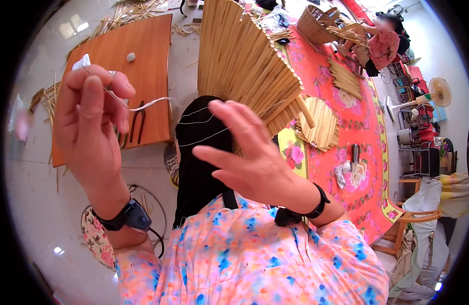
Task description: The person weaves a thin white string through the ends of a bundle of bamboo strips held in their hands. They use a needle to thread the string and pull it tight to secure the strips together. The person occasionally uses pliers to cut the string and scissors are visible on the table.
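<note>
Your left hand (94, 114), at ten o'clock, pinches white thread (141, 108). Your right hand (260, 160) stands open, fingers spread, near the straw panel (239, 51) at twelve o'clock.

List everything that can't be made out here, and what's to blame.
All in the head view:
White thread: partly hidden by the left hand.
Right hand: fingers blurred.
Stalk panel: far end cut off by the picture's top edge.
Floral seat: right side hidden by the left forearm.
Seated person: hands too small to read.
</note>
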